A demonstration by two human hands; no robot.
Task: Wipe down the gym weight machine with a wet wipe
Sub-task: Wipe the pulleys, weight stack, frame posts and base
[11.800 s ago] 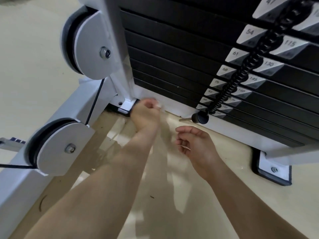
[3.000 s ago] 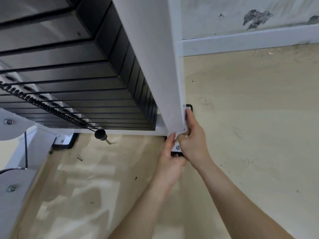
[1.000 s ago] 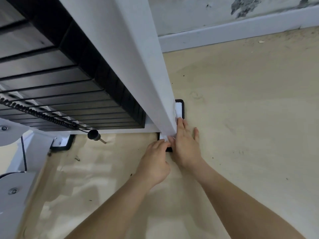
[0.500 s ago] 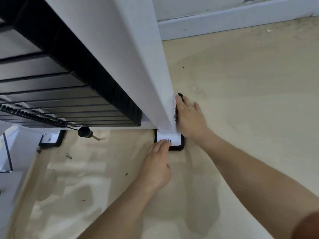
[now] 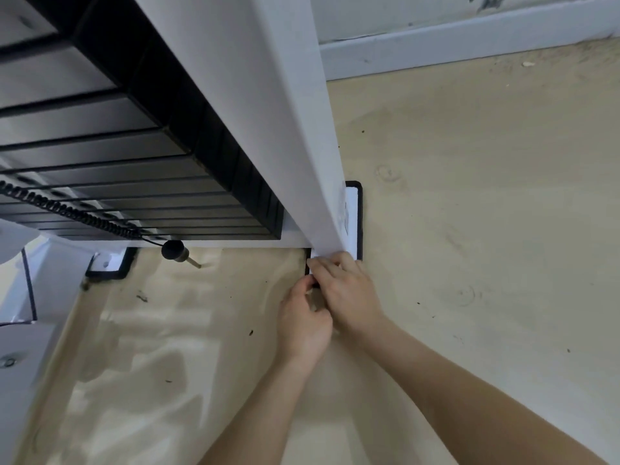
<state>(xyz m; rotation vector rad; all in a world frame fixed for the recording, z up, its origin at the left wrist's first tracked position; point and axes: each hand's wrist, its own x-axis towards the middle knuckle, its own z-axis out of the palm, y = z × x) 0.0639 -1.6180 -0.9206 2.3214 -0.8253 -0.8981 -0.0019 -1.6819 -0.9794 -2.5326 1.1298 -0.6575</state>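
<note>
The weight machine's white upright post (image 5: 268, 112) comes down to a white foot plate (image 5: 352, 209) with a black rubber rim on the floor. My right hand (image 5: 350, 290) lies over the front end of that plate with its fingers bent. A white sliver of the wet wipe (image 5: 313, 263) shows at its fingertips, and the rest is hidden. My left hand (image 5: 302, 318) is just left of it, with curled fingers meeting the right thumb. What the left fingers pinch is hidden. The black weight stack (image 5: 134, 182) sits left of the post.
A black coiled cord (image 5: 67, 209) ends in the selector pin (image 5: 172, 250), which hangs near the floor left of my hands. A second foot plate (image 5: 110, 263) and more white frame (image 5: 20, 347) are at the far left. A white skirting board (image 5: 469, 35) runs along the wall behind.
My right hand has slid from the far side of the foot plate to its front end. My left hand has drawn in against it and curled its fingers.
</note>
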